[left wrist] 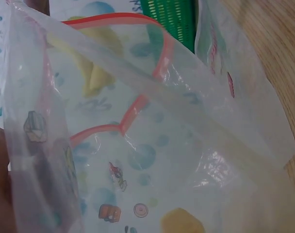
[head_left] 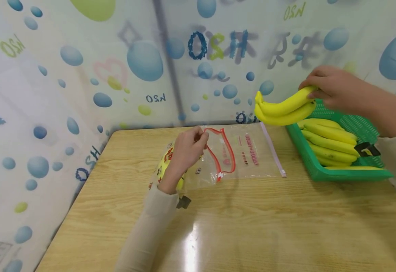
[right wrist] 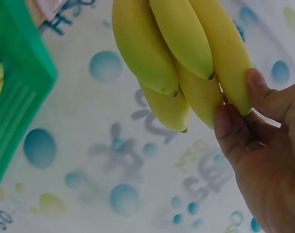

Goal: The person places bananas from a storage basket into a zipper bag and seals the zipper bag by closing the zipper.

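My right hand pinches the tip end of a banana bunch and holds it in the air over the left rim of the green basket. Several fingers of the bunch show in the right wrist view, their tips toward the palm. My left hand grips the edge of a clear printed zip bag with a red zip strip, its mouth held apart and facing right. Something yellow lies inside that bag, partly behind the left wrist.
The green basket with more bananas stands at the right of the wooden table. A second flat zip bag with a pale lilac strip lies beside the red-zipped bag. A patterned curtain hangs behind the table.
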A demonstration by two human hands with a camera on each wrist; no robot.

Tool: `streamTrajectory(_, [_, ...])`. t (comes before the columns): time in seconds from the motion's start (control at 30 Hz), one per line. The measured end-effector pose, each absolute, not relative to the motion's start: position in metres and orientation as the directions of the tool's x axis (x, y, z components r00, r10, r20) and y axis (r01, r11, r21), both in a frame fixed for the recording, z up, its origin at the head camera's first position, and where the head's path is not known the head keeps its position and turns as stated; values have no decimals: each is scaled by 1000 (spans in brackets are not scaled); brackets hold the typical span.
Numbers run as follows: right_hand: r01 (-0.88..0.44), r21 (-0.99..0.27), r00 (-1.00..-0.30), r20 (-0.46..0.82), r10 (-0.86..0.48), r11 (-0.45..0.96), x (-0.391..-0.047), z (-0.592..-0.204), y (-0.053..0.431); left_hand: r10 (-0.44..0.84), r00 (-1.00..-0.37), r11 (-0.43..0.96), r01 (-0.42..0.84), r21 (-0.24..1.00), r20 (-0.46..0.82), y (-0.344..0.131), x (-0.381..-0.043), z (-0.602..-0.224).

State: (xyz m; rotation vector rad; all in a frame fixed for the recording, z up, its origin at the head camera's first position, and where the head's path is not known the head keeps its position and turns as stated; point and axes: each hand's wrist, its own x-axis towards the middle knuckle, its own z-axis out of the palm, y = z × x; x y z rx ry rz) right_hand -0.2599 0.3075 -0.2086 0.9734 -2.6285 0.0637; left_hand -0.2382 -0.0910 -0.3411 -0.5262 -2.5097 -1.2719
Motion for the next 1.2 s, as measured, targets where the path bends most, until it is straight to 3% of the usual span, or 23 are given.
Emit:
streamTrajectory(0.17, [-714,83,-629,362,-688,696,-241,-208,277,189,-898,540,433,721,398,-92,-238,-340])
streamTrajectory(0.57, [-823,0,-530,361,-767,569,-212,-217,234,158,-904,549,414,726,397,-93,-236,-335])
streamTrajectory(0.83, [-810,-61,-572,299,-764,583,-207,-233,217,146,-907,543,407,734,394,-94,-236,-335])
streamTrajectory(1.07, [-839,-54,-522,365,-771,542,-214,-251,205,150,-909,529,405,745,388,-95,-235,-334])
streamTrajectory(1.2, [-827,-88,-547,355,-758,555,-217,-259,198,154,-915,529,394,751,372,-96,-234,-333])
